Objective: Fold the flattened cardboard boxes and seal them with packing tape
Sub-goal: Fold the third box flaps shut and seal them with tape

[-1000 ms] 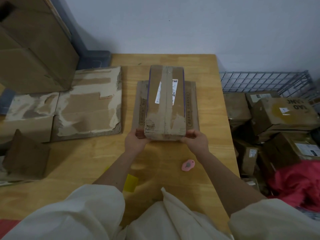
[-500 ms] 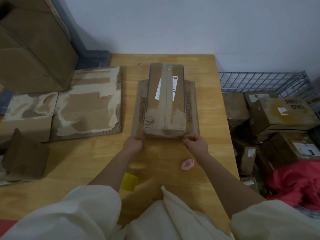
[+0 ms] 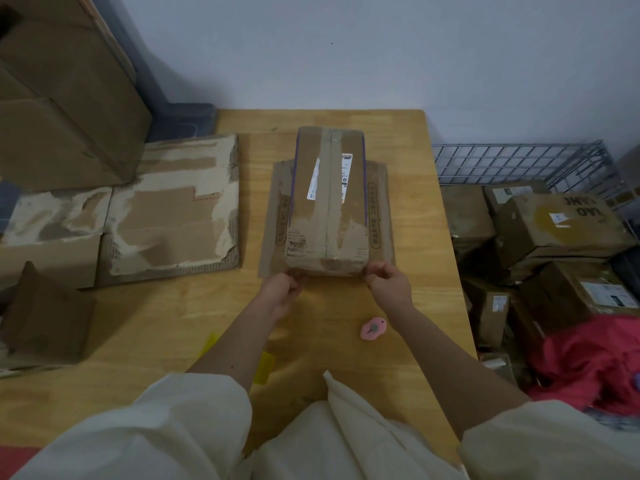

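Box: a taped cardboard box (image 3: 329, 202) stands just beyond both hands, its long axis running straight away from the person toward the wall, near end facing the hands.
Sheet under it: the box sits on a flattened cardboard piece (image 3: 379, 209) that sticks out on both sides, its long side the same way.
Left hand: the left hand (image 3: 282, 294) has curled fingers pinching the near left corner of the flat piece, at the box's corner.
Right hand: the right hand (image 3: 389, 284) has curled fingers pinching the near right corner in the same way; exactly which layer each hand holds I cannot tell.
Edges: the wooden table (image 3: 173, 323) ends just right of the right hand, with a wire basket (image 3: 519, 161) of boxes past it.
Open room: bare tabletop lies between the hands and the body, apart from a pink cutter (image 3: 373, 329) near the right wrist.
Left of the left hand: torn flat cardboard (image 3: 173, 206), well apart.
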